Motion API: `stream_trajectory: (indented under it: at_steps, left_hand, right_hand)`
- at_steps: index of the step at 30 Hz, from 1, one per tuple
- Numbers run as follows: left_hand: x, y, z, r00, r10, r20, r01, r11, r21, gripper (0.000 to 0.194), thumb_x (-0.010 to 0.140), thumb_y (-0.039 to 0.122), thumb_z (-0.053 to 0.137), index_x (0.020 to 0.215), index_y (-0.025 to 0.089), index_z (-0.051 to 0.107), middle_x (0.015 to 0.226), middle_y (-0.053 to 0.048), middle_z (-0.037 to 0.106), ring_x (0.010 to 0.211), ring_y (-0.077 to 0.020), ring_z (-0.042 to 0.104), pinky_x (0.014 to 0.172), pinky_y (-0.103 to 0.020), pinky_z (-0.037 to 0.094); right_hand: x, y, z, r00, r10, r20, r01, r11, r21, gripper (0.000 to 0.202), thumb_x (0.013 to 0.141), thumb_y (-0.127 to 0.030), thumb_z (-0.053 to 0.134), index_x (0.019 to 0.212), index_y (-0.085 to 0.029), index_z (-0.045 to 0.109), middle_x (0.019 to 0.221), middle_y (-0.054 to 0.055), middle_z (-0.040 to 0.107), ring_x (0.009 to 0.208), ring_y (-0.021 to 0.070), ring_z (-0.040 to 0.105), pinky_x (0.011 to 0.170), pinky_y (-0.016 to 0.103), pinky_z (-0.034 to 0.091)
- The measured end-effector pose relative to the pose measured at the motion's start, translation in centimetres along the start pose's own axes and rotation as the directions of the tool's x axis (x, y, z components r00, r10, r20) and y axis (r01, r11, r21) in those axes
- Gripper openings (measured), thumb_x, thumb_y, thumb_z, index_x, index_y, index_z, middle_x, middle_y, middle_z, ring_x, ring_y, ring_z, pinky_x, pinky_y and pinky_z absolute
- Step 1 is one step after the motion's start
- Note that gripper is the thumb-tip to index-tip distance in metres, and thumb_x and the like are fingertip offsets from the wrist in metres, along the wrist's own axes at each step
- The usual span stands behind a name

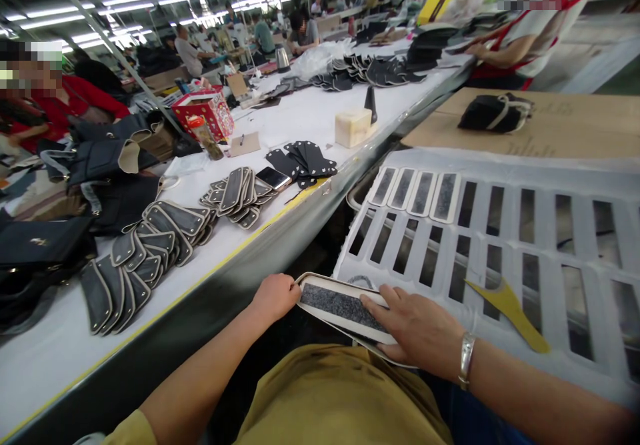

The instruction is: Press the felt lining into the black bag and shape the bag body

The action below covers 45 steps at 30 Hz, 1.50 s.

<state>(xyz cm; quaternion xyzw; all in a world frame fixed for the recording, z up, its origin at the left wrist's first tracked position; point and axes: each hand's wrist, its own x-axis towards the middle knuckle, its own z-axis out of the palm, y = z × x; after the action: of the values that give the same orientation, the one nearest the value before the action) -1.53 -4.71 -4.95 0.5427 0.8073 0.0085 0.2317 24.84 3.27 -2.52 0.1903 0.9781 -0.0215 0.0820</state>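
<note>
Just in front of my body I hold a long flat panel (340, 303) with a cream border and a dark grey speckled strip down its middle. My left hand (275, 299) pinches its left corner between thumb and fingers. Over its right end lies my right hand (413, 325), fingers on top and thumb along the lower edge. Another pale-edged piece shows partly beneath the panel. To the right is a whitish slotted sheet (477, 231), with several similar bordered panels (419, 193) lying at its upper left. A yellow flat tool (515, 315) rests across its slots.
Along the left runs a long white table (280, 131) bearing piles of grey trimmed pieces (145, 251), black pieces (305, 161), a phone (273, 178) and a cream block (353, 128). Black bags (45, 251) sit at far left. Cardboard (430, 121) lies behind the sheet. Other people work around.
</note>
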Motion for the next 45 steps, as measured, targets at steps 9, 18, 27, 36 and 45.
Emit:
stream_trajectory:
  at_steps: [9, 18, 27, 36, 45]
  left_hand:
    - [-1.5, -1.0, 1.1, 0.997, 0.039, -0.064, -0.049, 0.985, -0.165, 0.042, 0.089, 0.038, 0.032, 0.057, 0.017, 0.05, 0.054, -0.001, 0.056, 0.055, -0.0122, 0.051, 0.054, -0.022, 0.031]
    - [-2.6, -0.9, 2.5, 0.955, 0.101, -0.279, -0.141, 0.982, -0.127, 0.038, 0.091, 0.035, 0.028, 0.065, 0.018, 0.049, 0.064, -0.003, 0.056, 0.063, -0.0136, 0.053, 0.062, -0.024, 0.034]
    - [0.2, -0.8, 0.1, 0.98, -0.042, 0.197, 0.151, 0.798, -0.583, 0.038, 0.079, 0.054, 0.043, 0.075, 0.018, 0.054, 0.063, 0.001, 0.059, 0.058, -0.016, 0.059, 0.05, -0.023, 0.044]
    - [2.1, -1.0, -1.1, 0.871, 0.477, 0.121, -0.492, 0.835, 0.246, 0.024, 0.09, 0.022, 0.035, 0.078, 0.016, 0.055, 0.082, -0.008, 0.058, 0.078, -0.0188, 0.056, 0.07, -0.029, 0.045]
    - [1.2, -0.3, -1.1, 0.976, 0.215, -0.036, -0.205, 0.959, 0.194, 0.025, 0.09, 0.028, 0.04, 0.077, 0.016, 0.058, 0.077, -0.005, 0.061, 0.075, -0.0164, 0.058, 0.069, -0.027, 0.041]
  right_hand:
    - [0.1, -0.5, -0.4, 0.999, 0.008, 0.044, -0.009, 0.999, 0.031, 0.063, 0.068, -0.036, 0.067, 0.125, -0.016, 0.05, 0.105, 0.014, 0.055, 0.085, 0.027, 0.056, 0.066, 0.039, 0.051]
    - [-0.6, -1.2, 0.3, 0.999, 0.047, -0.019, -0.048, 0.998, -0.029, 0.061, 0.072, -0.036, 0.065, 0.126, -0.016, 0.05, 0.101, 0.014, 0.056, 0.083, 0.0267, 0.056, 0.063, 0.039, 0.051]
    - [-0.4, -0.8, 0.4, 1.0, 0.012, -0.008, -0.012, 1.0, 0.01, 0.061, 0.068, -0.032, 0.066, 0.124, -0.015, 0.05, 0.114, 0.017, 0.055, 0.092, 0.0286, 0.057, 0.069, 0.039, 0.051]
    - [-0.5, -0.3, 0.6, 0.999, -0.034, -0.031, 0.035, 0.999, 0.025, 0.064, 0.066, -0.042, 0.068, 0.122, -0.016, 0.051, 0.111, 0.016, 0.056, 0.092, 0.0275, 0.056, 0.068, 0.037, 0.05]
    - [0.9, 0.7, 0.3, 0.998, -0.061, 0.01, 0.06, 0.998, 0.03, 0.064, 0.065, -0.042, 0.069, 0.12, -0.014, 0.051, 0.105, 0.015, 0.057, 0.09, 0.0274, 0.056, 0.066, 0.036, 0.049]
